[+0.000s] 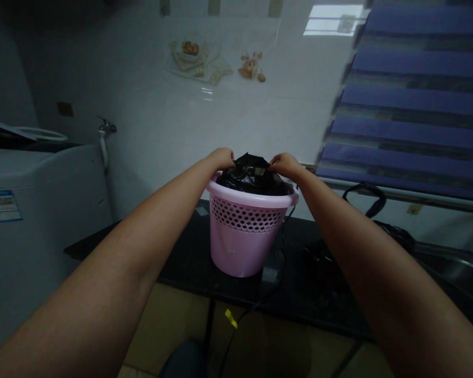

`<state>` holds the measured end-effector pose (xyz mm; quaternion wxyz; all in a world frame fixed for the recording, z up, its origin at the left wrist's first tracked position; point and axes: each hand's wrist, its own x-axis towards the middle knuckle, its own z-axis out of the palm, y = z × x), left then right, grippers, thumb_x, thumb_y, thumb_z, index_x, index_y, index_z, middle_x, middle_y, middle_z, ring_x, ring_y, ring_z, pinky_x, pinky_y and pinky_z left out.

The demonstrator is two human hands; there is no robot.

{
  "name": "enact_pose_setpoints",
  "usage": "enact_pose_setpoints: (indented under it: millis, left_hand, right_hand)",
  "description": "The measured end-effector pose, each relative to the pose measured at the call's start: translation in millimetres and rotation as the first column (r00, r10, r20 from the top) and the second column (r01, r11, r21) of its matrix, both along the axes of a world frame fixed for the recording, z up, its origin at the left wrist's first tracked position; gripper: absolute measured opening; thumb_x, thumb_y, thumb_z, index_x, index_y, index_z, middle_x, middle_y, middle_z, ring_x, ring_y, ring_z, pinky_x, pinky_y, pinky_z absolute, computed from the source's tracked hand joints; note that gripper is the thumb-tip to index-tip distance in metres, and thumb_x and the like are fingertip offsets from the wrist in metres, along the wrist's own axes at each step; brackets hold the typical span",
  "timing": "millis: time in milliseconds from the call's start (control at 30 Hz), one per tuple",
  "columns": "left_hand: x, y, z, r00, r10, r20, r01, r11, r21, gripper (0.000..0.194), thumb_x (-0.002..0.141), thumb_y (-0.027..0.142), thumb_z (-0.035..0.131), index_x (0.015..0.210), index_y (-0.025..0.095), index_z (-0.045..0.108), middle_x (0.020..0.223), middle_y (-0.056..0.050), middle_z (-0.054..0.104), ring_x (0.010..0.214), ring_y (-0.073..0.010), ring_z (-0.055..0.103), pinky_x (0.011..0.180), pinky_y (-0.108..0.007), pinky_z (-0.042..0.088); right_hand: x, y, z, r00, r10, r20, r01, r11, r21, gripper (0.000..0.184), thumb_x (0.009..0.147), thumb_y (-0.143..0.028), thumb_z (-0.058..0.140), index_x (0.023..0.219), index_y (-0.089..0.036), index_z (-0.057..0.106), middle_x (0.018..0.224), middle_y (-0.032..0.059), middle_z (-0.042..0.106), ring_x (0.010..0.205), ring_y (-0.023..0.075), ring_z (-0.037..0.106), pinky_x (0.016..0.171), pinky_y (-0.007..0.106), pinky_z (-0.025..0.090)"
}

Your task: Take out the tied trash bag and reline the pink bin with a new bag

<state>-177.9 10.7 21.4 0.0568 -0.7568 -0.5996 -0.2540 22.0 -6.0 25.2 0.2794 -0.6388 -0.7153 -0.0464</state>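
A pink plastic bin with a band of holes below its rim stands upright on the dark countertop. Inside its mouth sits a black garbage bag, bunched up and rising a little above the rim. My left hand is closed on the bag's edge at the left. At the right, the fingers of my right hand pinch the opposite edge of the bag. Both hands are above the bin's rim, and the bag's lower part is hidden within the bin.
The dark countertop runs along the tiled wall. A washing machine stands to the left, near a wall tap. A dark cable with a yellow tag hangs over the front edge. Black plastic lies to the right, by a sink.
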Motion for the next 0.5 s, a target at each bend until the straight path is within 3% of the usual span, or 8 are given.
enact_pose_setpoints:
  millis: [500]
  left_hand:
    - [-26,-31,-19.5,0.995,-0.075,0.068,0.065,0.988,0.142,0.028,0.072,0.009,0.056,0.097,0.016,0.066,0.105,-0.011,0.070,0.098,-0.0214,0.061,0.080,-0.027,0.043]
  right_hand:
    - [18,-39,-13.7,0.999,0.020,0.047,-0.022,0.998,0.058,0.022,0.078,-0.017,0.060,0.096,-0.011,0.070,0.085,0.0088,0.067,0.071,0.0126,0.056,0.067,0.024,0.039]
